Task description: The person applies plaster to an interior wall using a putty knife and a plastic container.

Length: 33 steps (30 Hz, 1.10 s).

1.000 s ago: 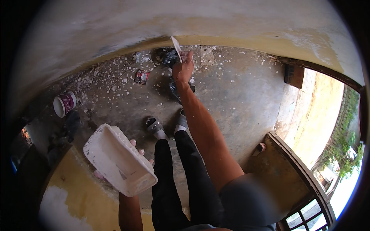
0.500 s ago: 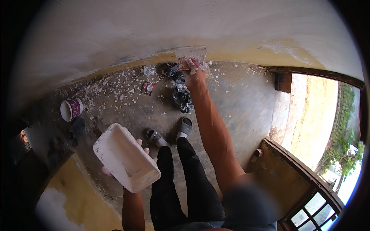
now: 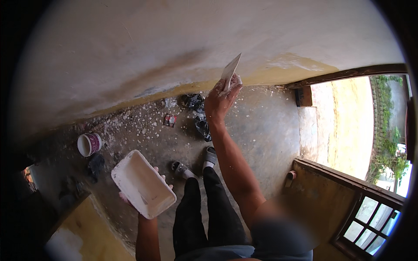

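Your right grip point(image 3: 222, 101) clasps a scraper point(image 3: 230, 70) near the wall point(image 3: 174, 39), your left grip point(image 3: 163, 178) a tray point(image 3: 140, 182); coating seems in hand, next calling for flat, steady contact.

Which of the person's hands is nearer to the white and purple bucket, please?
Left. The left hand, holding the white tray, is below and right of the bucket in the picture; the right hand, holding the scraper, is much farther right, near the wall.
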Available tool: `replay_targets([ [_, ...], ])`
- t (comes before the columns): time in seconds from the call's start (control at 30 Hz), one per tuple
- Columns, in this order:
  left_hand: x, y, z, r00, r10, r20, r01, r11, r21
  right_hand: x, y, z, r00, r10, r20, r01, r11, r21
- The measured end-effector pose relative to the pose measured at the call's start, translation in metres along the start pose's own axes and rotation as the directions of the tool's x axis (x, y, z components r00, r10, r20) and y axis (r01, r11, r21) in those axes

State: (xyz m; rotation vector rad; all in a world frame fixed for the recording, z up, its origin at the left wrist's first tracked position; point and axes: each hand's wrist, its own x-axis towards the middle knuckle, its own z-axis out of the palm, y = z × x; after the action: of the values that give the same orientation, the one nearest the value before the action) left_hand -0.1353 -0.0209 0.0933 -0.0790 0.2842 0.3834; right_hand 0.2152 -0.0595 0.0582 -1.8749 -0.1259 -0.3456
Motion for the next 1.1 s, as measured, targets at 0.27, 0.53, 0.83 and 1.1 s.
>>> replay_targets([
  [0.27, 0.003, 0.012, 0.008, 0.995, -0.054, 0.087, 0.049, 0.998, 0.050, -0.024, 0.076, 0.084, 0.998, -0.006, 0.060, 0.008, 1.000, -0.029],
  [0.53, -0.010, 0.021, 0.006, 0.999, -0.012, 0.030, 0.012, 1.000, -0.008, 0.055, 0.031, 0.025, 0.753, 0.605, 0.259, -0.553, 0.371, 0.746],
  [0.83, -0.009, 0.019, 0.004, 0.999, -0.026, 0.048, 0.027, 0.999, -0.024, 0.037, -0.046, 0.046, 0.980, 0.026, -0.195, 0.014, 0.980, 0.198],
  [1.1, -0.010, 0.016, 0.002, 1.000, -0.013, 0.024, 0.014, 0.998, -0.053, 0.011, -0.004, 0.017, 0.802, -0.501, 0.326, 0.595, 0.713, -0.370],
])
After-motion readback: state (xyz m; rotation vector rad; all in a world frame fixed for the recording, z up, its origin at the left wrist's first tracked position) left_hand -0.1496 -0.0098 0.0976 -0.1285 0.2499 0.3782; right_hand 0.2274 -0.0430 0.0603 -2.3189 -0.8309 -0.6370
